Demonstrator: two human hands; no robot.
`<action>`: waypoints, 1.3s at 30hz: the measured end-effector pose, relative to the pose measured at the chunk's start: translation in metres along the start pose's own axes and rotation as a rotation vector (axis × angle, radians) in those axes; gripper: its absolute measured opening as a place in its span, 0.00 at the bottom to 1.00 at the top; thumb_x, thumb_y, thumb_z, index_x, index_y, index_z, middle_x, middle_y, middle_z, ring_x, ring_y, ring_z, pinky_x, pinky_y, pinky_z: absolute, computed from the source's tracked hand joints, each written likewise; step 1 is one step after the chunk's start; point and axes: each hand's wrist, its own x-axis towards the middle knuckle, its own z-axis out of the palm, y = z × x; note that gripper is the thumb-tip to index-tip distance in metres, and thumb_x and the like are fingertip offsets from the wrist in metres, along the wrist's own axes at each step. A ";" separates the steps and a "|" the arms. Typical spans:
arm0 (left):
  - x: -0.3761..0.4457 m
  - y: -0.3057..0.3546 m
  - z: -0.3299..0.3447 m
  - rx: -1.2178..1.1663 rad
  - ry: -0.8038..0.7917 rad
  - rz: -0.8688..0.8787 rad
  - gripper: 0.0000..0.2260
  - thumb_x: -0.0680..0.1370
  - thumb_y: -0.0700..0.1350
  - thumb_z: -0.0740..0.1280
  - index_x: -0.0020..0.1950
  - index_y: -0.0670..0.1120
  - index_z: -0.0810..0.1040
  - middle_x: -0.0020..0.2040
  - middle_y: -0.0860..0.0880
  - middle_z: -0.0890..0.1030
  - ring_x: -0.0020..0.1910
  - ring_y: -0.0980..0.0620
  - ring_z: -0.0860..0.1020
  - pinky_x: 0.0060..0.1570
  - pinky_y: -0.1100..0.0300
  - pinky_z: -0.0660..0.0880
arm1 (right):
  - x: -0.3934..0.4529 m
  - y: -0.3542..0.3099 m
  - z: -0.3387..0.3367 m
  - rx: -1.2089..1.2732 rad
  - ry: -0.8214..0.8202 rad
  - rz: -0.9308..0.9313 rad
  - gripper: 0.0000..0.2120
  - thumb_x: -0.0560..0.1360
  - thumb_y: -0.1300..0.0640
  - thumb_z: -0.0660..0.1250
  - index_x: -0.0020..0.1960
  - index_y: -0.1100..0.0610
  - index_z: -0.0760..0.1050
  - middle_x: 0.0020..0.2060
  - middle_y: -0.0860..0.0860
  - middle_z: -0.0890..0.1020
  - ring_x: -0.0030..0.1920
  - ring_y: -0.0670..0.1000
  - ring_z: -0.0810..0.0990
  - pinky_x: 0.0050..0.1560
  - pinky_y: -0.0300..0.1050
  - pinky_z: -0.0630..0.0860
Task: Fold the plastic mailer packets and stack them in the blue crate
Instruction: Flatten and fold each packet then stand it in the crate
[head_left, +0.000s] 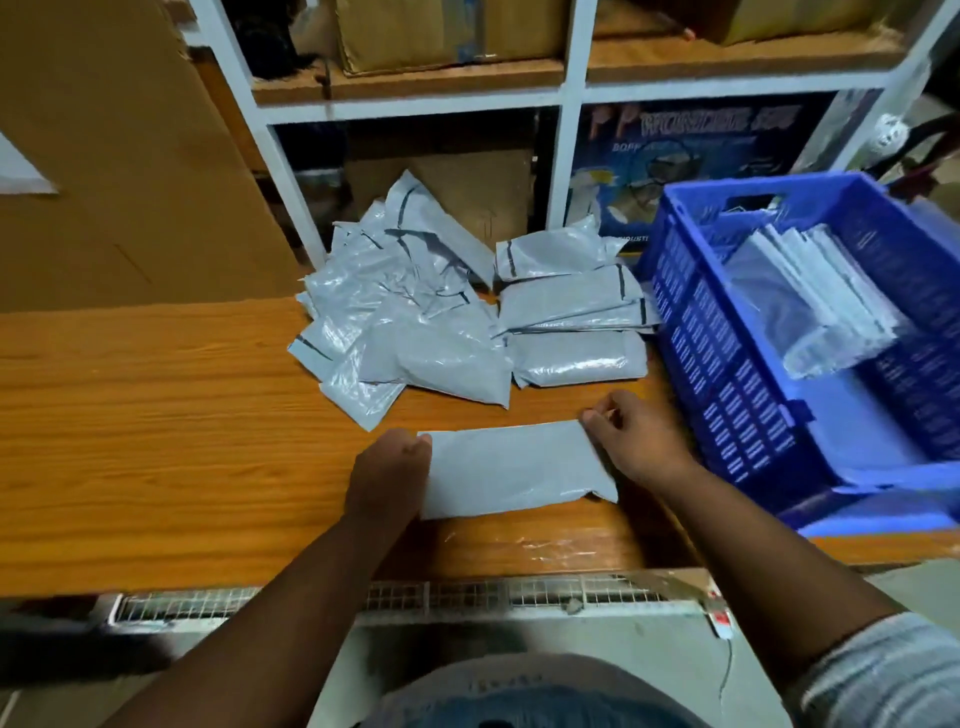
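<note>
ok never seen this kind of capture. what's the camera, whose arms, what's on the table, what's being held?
There is no robot here: a person works with two bare hands, and one wide-angle camera worn on their head looks forward and down, so the arms enter from the bottom of the picture. The left hand and right hand each grip one end of a flat grey mailer packet lying on the wooden table. Behind it lie a loose heap of unfolded packets and, to its right, a small stack of folded ones. The blue crate stands at the right on the table and already holds some folded packets. White shelving with cardboard boxes stands behind the table.
</note>
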 end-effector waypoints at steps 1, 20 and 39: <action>-0.010 -0.007 0.004 0.038 0.044 -0.009 0.13 0.84 0.55 0.61 0.44 0.49 0.75 0.38 0.51 0.78 0.41 0.44 0.78 0.43 0.52 0.75 | -0.007 0.008 0.002 -0.144 0.039 -0.038 0.12 0.82 0.39 0.67 0.53 0.48 0.78 0.46 0.46 0.82 0.47 0.52 0.81 0.47 0.52 0.80; -0.070 0.027 0.078 0.483 0.201 0.687 0.10 0.83 0.45 0.61 0.58 0.45 0.80 0.52 0.46 0.80 0.50 0.46 0.77 0.50 0.52 0.79 | -0.049 0.023 0.048 -0.559 -0.167 -0.487 0.33 0.87 0.37 0.42 0.87 0.53 0.50 0.87 0.54 0.48 0.86 0.55 0.44 0.84 0.65 0.39; -0.052 0.021 0.125 0.803 -0.053 0.799 0.34 0.83 0.55 0.48 0.86 0.37 0.55 0.86 0.36 0.52 0.86 0.38 0.51 0.83 0.40 0.50 | -0.051 0.042 0.066 -0.702 -0.202 -0.576 0.37 0.85 0.37 0.44 0.88 0.55 0.45 0.87 0.56 0.44 0.86 0.55 0.40 0.84 0.63 0.42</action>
